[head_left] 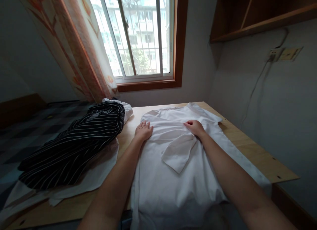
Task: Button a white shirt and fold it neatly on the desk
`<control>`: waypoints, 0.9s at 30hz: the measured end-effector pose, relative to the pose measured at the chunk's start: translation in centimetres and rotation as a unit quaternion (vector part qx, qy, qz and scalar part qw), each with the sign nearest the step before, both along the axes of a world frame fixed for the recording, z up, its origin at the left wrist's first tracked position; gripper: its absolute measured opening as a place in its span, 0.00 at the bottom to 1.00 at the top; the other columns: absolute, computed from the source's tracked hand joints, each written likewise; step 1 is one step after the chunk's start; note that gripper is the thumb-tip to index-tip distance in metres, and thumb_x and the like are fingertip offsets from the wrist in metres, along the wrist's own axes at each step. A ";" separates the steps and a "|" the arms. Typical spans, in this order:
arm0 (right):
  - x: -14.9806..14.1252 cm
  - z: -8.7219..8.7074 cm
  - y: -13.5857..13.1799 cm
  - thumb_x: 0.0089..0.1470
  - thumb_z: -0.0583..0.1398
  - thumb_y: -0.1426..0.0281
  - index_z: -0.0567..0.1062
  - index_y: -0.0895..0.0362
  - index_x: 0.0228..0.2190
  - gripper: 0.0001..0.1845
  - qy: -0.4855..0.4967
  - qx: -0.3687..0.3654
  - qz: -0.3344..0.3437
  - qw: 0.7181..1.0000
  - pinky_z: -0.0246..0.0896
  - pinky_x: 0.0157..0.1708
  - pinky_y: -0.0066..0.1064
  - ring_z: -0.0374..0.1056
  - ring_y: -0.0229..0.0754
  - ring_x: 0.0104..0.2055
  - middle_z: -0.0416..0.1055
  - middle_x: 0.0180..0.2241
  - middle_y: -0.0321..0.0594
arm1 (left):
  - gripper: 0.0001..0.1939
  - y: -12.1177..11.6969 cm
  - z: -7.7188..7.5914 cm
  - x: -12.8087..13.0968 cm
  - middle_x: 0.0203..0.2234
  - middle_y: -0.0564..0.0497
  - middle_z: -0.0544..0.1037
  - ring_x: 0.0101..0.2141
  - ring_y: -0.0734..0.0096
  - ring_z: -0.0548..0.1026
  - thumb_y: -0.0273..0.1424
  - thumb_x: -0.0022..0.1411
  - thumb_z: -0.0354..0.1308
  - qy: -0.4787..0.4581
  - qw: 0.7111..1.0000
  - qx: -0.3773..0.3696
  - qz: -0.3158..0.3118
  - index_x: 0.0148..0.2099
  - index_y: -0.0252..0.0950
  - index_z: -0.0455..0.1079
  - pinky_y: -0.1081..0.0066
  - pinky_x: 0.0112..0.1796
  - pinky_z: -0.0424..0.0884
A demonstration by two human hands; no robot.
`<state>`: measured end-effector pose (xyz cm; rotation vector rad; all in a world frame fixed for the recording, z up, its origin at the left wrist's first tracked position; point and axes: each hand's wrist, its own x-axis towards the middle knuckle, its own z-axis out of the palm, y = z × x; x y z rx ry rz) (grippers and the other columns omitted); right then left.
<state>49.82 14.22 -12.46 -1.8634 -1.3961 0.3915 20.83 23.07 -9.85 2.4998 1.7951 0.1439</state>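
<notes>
A white shirt (170,187) lies spread over the wooden board, its lower part hanging past the near edge. On its left edge rests my left hand (144,130), fingers stretched out flat against the cloth. My right hand (195,128) is closed near the middle of the shirt, thumb and fingers pinching a bit of its fabric. Below that hand a pointed white flap (178,154) of cloth lies at a slant. Small folds run across the shirt between the two hands.
Left of the shirt a black-and-white striped garment (81,141) lies heaped on other white cloth (101,170). The wooden board (255,150) meets a checked bed cover (15,137). A window (141,38), a curtain (74,42), a shelf (267,25) and a plugged-in cord (256,84) surround it.
</notes>
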 end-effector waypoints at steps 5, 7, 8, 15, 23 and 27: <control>0.9 3.8 -1.7 0.52 0.61 0.65 0.78 0.60 0.36 0.12 0.001 0.034 -0.023 0.999 0.60 0.31 0.26 0.70 0.40 0.32 0.77 0.33 0.43 | 0.34 0.5 -0.1 -0.7 0.70 0.43 0.47 0.69 0.57 0.46 0.47 0.69 0.35 0.037 0.999 -0.010 0.005 0.71 0.36 0.50 0.53 0.64 0.45; 0.7 6.3 -3.3 0.55 0.61 0.62 0.77 0.59 0.35 0.13 -0.013 0.022 -0.004 1.000 0.59 0.28 0.26 0.69 0.39 0.29 0.76 0.29 0.42 | 0.34 0.7 0.0 -1.1 0.70 0.44 0.47 0.69 0.58 0.46 0.47 0.69 0.34 0.045 0.999 -0.007 0.006 0.71 0.37 0.50 0.50 0.64 0.44; 0.3 7.4 -4.4 0.55 0.61 0.59 0.76 0.59 0.34 0.15 0.000 -0.007 0.025 1.000 0.59 0.26 0.26 0.69 0.38 0.26 0.75 0.26 0.42 | 0.34 0.9 0.1 -1.3 0.70 0.44 0.47 0.68 0.58 0.46 0.47 0.69 0.34 0.047 0.999 -0.004 0.007 0.71 0.38 0.50 0.50 0.64 0.44; -4.8 6.7 -11.7 0.48 0.61 0.43 0.70 0.55 0.16 0.29 0.059 -0.332 0.228 0.914 0.56 0.18 0.28 0.62 0.37 0.15 0.69 0.14 0.39 | 0.34 1.1 0.0 -1.5 0.70 0.43 0.47 0.68 0.58 0.46 0.47 0.69 0.33 0.046 0.999 0.000 0.006 0.71 0.38 0.50 0.50 0.64 0.46; -6.4 2.4 -12.8 0.54 0.59 0.58 0.70 0.54 0.20 0.17 -0.087 -0.108 0.073 0.988 0.52 0.26 0.29 0.67 0.41 0.27 0.73 0.23 0.38 | 0.33 1.0 0.0 -1.6 0.70 0.43 0.48 0.68 0.57 0.46 0.46 0.69 0.34 0.039 0.999 0.002 0.003 0.70 0.38 0.51 0.50 0.64 0.46; -5.7 2.5 -12.8 0.53 0.56 0.57 0.69 0.54 0.28 0.14 0.121 -0.022 0.116 0.986 0.59 0.29 0.28 0.68 0.42 0.32 0.73 0.29 0.37 | 0.33 0.9 0.0 -1.7 0.69 0.42 0.49 0.68 0.56 0.48 0.46 0.69 0.35 0.040 0.999 0.011 -0.004 0.70 0.37 0.52 0.51 0.63 0.47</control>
